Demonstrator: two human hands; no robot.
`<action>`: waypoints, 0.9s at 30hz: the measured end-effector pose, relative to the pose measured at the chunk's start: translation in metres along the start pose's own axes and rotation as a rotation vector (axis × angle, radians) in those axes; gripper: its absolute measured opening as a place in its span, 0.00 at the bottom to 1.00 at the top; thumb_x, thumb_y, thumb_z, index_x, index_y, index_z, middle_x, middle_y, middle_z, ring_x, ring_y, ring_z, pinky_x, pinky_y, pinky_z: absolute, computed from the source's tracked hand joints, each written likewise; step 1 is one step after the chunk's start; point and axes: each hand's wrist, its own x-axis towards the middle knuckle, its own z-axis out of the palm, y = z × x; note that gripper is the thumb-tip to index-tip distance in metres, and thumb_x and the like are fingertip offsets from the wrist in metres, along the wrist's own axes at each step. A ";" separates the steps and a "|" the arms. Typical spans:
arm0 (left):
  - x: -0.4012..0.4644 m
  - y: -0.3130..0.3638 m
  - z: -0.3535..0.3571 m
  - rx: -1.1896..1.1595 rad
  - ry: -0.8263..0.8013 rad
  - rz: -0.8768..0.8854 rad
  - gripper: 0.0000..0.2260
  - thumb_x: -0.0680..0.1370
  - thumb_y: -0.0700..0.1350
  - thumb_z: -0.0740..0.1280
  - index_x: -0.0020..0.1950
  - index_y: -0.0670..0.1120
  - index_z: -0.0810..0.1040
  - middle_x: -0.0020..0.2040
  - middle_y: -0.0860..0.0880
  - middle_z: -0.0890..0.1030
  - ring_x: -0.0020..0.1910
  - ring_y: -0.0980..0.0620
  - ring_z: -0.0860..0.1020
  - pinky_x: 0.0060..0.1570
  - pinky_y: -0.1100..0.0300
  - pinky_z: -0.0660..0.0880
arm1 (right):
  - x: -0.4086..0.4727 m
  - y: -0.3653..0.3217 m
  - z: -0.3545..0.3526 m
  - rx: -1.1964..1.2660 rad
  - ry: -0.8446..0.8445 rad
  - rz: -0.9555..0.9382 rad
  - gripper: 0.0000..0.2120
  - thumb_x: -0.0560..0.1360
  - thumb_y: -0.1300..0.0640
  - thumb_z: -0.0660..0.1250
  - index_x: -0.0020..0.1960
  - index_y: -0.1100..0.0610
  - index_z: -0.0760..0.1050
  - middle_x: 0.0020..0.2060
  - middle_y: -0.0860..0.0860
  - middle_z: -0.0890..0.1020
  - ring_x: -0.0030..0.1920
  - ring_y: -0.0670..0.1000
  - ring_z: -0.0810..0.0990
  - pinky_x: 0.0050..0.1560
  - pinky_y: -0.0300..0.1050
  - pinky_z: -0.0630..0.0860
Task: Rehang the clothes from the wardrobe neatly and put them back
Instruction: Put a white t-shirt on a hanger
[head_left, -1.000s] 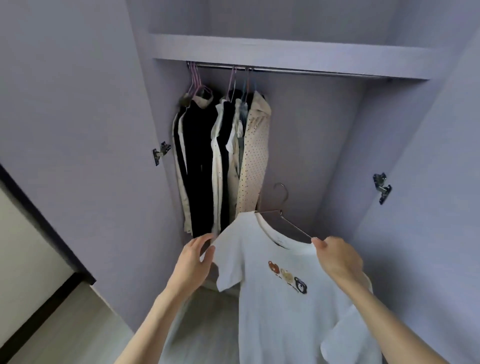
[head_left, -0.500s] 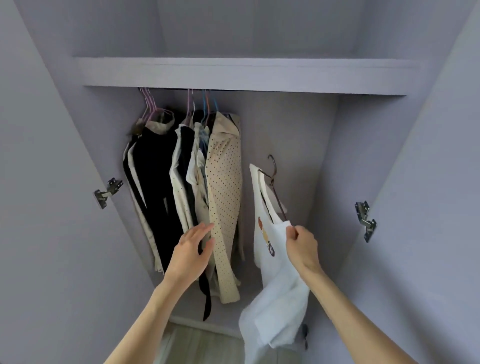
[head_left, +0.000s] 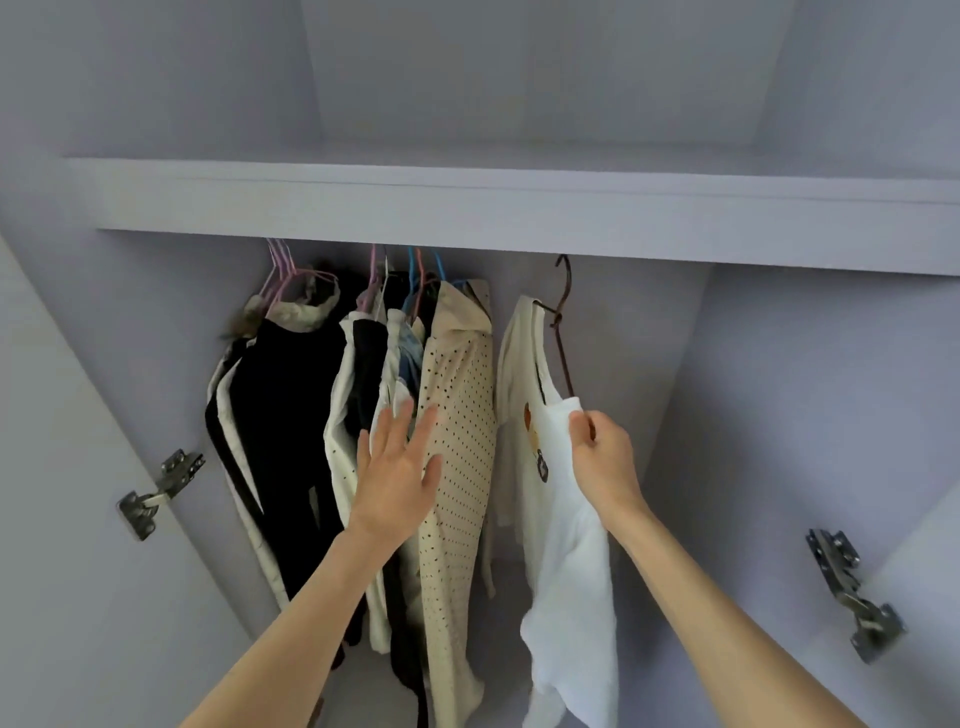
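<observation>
A white T-shirt (head_left: 563, 525) with a small bear print hangs on a dark wire hanger (head_left: 562, 322). My right hand (head_left: 605, 457) grips the hanger's lower arm together with the shirt's shoulder. The hanger's hook reaches up to the underside of the shelf (head_left: 519, 208), which hides the rail. My left hand (head_left: 397, 475) has its fingers straight and presses flat against a beige dotted garment (head_left: 460, 447), the rightmost of several clothes hanging on the left.
Black and white garments (head_left: 291, 415) hang on pink and blue hangers at the left. Metal hinges sit on the left wall (head_left: 156, 488) and right wall (head_left: 852, 597). A gap lies between the dotted garment and the wardrobe's right wall.
My right hand has lifted the T-shirt on its hanger up into the wardrobe, hook now at the shelf's underside. My left hand has moved onto the dotted garment.
</observation>
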 end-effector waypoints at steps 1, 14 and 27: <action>0.012 -0.004 0.002 0.023 -0.001 -0.014 0.27 0.79 0.46 0.61 0.76 0.49 0.54 0.76 0.43 0.53 0.75 0.40 0.48 0.70 0.36 0.50 | 0.010 -0.002 0.008 -0.009 0.010 0.009 0.16 0.81 0.58 0.53 0.34 0.55 0.63 0.30 0.49 0.67 0.30 0.45 0.64 0.26 0.34 0.62; 0.055 -0.047 0.022 0.003 0.032 0.003 0.25 0.80 0.58 0.43 0.74 0.48 0.54 0.74 0.39 0.60 0.70 0.36 0.62 0.61 0.35 0.64 | 0.109 -0.021 0.062 -0.032 0.207 -0.025 0.11 0.81 0.59 0.53 0.43 0.63 0.67 0.31 0.49 0.69 0.31 0.43 0.67 0.27 0.30 0.65; 0.051 -0.044 0.034 0.050 0.062 0.082 0.22 0.81 0.52 0.47 0.75 0.51 0.57 0.74 0.38 0.58 0.72 0.37 0.58 0.65 0.38 0.60 | 0.119 -0.035 0.078 -0.318 0.056 -0.002 0.13 0.81 0.62 0.52 0.55 0.69 0.72 0.51 0.62 0.78 0.50 0.59 0.77 0.41 0.38 0.65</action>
